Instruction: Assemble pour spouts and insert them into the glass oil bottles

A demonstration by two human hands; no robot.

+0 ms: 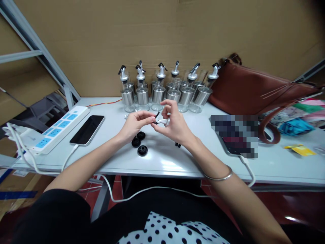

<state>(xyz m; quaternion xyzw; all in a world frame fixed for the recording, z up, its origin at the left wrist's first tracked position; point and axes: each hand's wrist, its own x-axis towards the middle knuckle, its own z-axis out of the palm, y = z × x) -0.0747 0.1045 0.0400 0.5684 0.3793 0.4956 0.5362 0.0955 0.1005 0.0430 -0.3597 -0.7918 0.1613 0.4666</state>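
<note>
Above the middle of the table, my right hand grips a silver-and-white pour spout between thumb and fingers. My left hand pinches a small black flap at the spout's narrow tip, so both hands meet there. Whether the flap is attached to the spout I cannot tell. Several black round stoppers lie on the table below my left hand. Small black pieces rest under my right wrist. Behind my hands stand several glass-and-steel bottles, many topped with similar spouts.
On the left are a white power strip and a phone on a cable. To the right lie another plugged-in phone, a brown leather bag and a yellow packet. Cardboard stands behind the table.
</note>
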